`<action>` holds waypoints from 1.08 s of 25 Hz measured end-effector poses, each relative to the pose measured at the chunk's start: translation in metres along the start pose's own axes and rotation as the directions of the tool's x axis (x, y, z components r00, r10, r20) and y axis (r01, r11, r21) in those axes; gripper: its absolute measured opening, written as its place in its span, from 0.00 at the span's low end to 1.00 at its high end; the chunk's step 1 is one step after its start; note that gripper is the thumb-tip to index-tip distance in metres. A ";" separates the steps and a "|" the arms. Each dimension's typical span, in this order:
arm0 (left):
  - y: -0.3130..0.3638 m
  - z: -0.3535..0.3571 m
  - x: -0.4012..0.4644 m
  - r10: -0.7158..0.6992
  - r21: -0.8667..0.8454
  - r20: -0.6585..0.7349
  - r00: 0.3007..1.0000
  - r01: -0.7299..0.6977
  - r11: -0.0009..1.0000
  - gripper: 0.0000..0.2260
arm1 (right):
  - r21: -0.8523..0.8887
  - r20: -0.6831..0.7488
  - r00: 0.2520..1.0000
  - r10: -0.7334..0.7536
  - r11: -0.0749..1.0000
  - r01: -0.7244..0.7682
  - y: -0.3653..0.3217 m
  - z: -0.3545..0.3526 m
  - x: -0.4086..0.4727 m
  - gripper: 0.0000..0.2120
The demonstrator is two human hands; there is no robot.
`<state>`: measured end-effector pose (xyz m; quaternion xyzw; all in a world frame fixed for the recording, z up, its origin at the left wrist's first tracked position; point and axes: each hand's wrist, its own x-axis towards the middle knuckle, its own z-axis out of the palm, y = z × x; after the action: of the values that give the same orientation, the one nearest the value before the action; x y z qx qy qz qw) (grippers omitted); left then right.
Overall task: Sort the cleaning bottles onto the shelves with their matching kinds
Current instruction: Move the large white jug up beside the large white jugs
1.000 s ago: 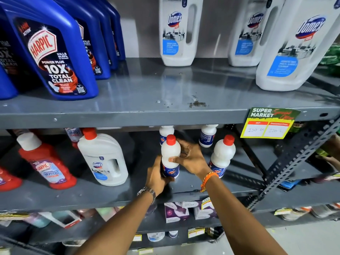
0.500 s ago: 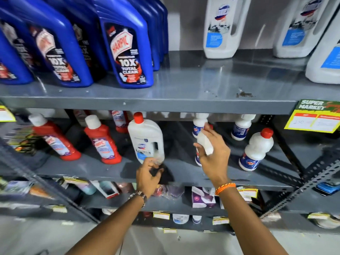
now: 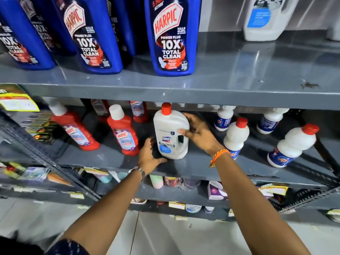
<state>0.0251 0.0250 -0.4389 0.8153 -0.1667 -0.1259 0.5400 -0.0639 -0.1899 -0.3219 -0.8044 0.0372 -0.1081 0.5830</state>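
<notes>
grey shelf [image 3: 184,168], mid-frame: domex jug [image 3: 171,132] is gripped by the right hand [image 3: 197,132]; left hand [image 3: 150,156] spread at its base. red bottles [image 3: 124,132] nearby could be toppled.

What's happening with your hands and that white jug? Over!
Right hand wrapped around Domex jug handle side. Left hand open at its base. Jug upright on middle shelf. Red Harpic bottles close left.

blue bottles [image 3: 171,35] read "harpic 10x total clean" (white jug [image 3: 170,133], seemingly "domex").
</notes>
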 end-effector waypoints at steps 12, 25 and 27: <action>0.006 0.000 -0.017 0.009 -0.178 -0.031 0.999 -0.014 0.984 0.34 | 0.024 -0.004 0.999 -0.038 0.999 0.038 -0.010 0.009 -0.026 0.29; 0.125 -0.037 -0.132 0.280 -0.137 -0.062 0.958 -0.286 0.948 0.32 | 0.057 -0.004 0.949 -0.315 0.948 0.314 -0.156 -0.039 -0.132 0.30; 0.166 -0.042 -0.142 0.377 -0.121 -0.074 0.923 -0.384 0.915 0.33 | 0.037 -0.046 0.926 -0.374 0.926 0.376 -0.193 -0.057 -0.141 0.29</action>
<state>-0.1108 0.0578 -0.2664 0.7323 -0.3000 -0.0092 0.6113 -0.2261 -0.1556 -0.1409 -0.7810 -0.1085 -0.2338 0.5689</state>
